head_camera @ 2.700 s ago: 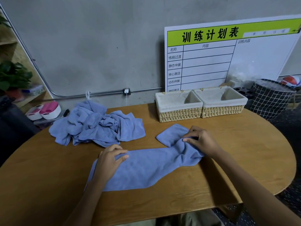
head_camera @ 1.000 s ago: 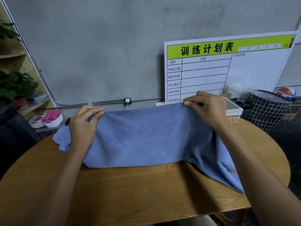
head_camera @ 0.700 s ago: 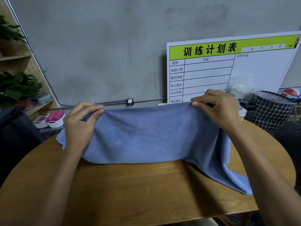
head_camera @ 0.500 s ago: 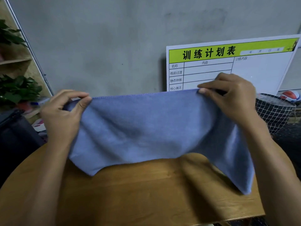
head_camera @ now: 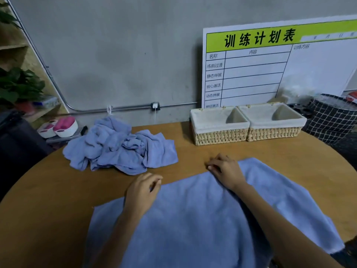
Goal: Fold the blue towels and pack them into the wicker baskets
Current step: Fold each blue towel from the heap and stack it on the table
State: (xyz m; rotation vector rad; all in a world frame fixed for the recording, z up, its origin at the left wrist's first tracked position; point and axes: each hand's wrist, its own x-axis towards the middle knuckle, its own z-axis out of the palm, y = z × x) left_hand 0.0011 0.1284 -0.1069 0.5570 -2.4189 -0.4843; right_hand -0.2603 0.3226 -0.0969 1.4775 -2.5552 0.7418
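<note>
A blue towel lies spread flat on the near part of a rounded wooden surface, its front edge running out of view at the bottom. Both of the person's forearms reach over it. The left hand rests at the towel's far left edge, fingers curled and pinching the cloth. The right hand sits at the far edge near the middle, fingertips pressed down on the hem; whether it grips is unclear. Farther back on the left lies a crumpled pile of blue towels. Farther right, two cloth-lined wicker baskets stand side by side, touching. Behind them a whiteboard with a green header leans against the grey wall.
</note>
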